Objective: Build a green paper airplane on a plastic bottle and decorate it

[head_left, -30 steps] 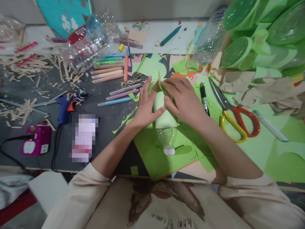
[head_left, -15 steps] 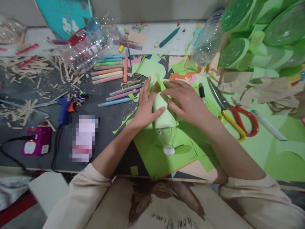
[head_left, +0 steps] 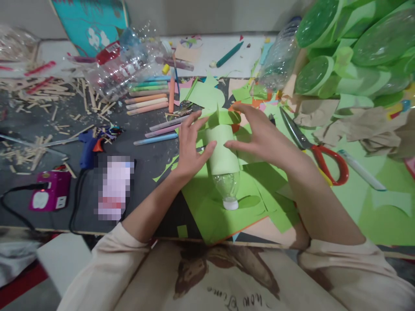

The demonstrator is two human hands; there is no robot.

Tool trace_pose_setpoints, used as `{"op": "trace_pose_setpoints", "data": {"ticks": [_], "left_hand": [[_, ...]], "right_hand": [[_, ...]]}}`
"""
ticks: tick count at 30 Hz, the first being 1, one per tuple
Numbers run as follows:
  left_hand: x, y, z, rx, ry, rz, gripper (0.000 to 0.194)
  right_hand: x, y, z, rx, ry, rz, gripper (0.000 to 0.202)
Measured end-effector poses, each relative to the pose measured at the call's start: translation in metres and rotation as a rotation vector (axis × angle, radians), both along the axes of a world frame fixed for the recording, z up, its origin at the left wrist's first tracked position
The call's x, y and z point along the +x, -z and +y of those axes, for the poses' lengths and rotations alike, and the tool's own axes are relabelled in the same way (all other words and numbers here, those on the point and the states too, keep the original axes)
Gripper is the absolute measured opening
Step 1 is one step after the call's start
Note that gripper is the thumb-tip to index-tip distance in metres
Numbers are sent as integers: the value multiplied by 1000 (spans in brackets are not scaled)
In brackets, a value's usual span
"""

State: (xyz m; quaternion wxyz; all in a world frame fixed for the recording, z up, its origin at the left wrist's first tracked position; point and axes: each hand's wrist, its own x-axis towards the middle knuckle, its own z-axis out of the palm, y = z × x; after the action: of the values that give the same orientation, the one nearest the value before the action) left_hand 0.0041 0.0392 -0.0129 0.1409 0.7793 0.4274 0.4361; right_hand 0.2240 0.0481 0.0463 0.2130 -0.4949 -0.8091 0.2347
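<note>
A clear plastic bottle (head_left: 226,183) wrapped in pale green paper (head_left: 223,155) lies on green sheets, its white cap (head_left: 230,204) towards me. Bright green paper pieces (head_left: 227,116) stand up at its far end. On the bottle's left side is my left hand (head_left: 193,149), open, thumb tip at the wrap and fingers reaching to the far end. My right hand (head_left: 262,134) is opposite, open, its thumb and fingers spread apart beside the wrap. Whether the fingertips touch the bright green pieces I cannot tell.
Scissors (head_left: 301,140) and a white-barrelled pen (head_left: 363,170) lie to the right. At left are a blue glue gun (head_left: 87,149), a phone (head_left: 115,188) and a purple power adapter (head_left: 50,190). Markers (head_left: 158,140), wood sticks, bottles (head_left: 129,65) and green-papered bottles (head_left: 314,75) stand further back.
Both hands have drawn apart from the wrapped bottle to either side, their fingers wider spread. More of the pale wrap and the bright green pieces now shows.
</note>
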Motion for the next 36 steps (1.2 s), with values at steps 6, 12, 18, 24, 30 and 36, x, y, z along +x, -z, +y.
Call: {"op": "trace_pose_setpoints", "data": {"ticks": [6,12,18,24,30,36], "left_hand": [[-5,-24,4,40,-82,-157,40],[-36,-37,52,-313,-35,-125,40],[-54,14,157,-204,-172,171,42],[-36,30,194,-287,-230,241,36],[-56,-44,178,-209,-430,200,38],[-96,-104,139,431,-255,11,33]], "right_hand": [[0,9,0,-154,-31,-2,92],[-6,16,-2,-86,72,1,87],[-16,24,1,40,143,-3,82],[-20,33,4,96,153,26,80],[0,24,15,137,174,52,61],[-8,-10,0,165,233,181,39]]}}
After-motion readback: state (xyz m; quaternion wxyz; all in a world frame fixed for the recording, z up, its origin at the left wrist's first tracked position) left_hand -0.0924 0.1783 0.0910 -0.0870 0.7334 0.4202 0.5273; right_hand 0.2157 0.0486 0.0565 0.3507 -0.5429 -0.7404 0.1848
